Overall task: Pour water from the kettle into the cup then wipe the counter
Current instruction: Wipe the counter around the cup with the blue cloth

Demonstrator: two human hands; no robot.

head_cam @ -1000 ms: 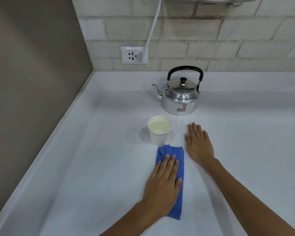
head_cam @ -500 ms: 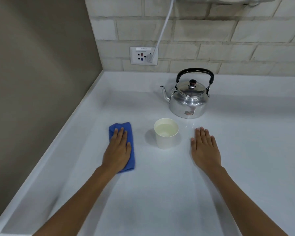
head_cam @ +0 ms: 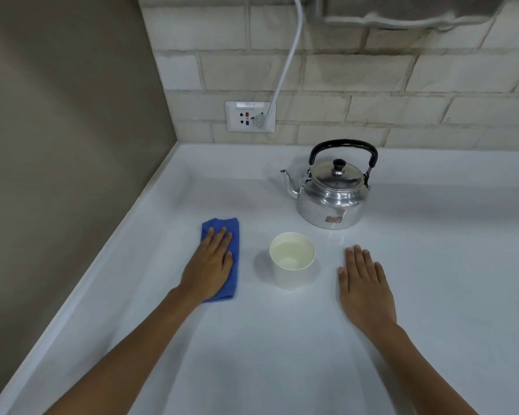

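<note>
- Cloth (head_cam: 222, 259) sits left of the cup (head_cam: 292, 260) now; a second ago it was in front of the cup, nearer me. So I've swept it from centre out to the left side of the surface (head_cam: 252, 354).
- Last half second: barely any shift. Stroke looks like it's at its left end or pausing.
- Left hand (head_cam: 212, 268) flat on the cloth, palm down, fingers (head_cam: 219, 238) straight and close together, pressing it to the surface, not pinching it.
- Right hand (head_cam: 364, 290) flat on the bare surface right of the cup, fingers lightly spread, holding nothing. Same spot as before.
- Cup upright, water inside, apart from both hands. Kettle (head_cam: 333, 194) stands behind it near the wall, lid on, spout to the left, nobody touching it.
- My read: pour is done, I'm in the wipe phase. Front-centre and left covered; the right side and the strip by the kettle probably aren't.
- Risk: return stroke passes close to the full cup, so keep the cloth clear.
</note>
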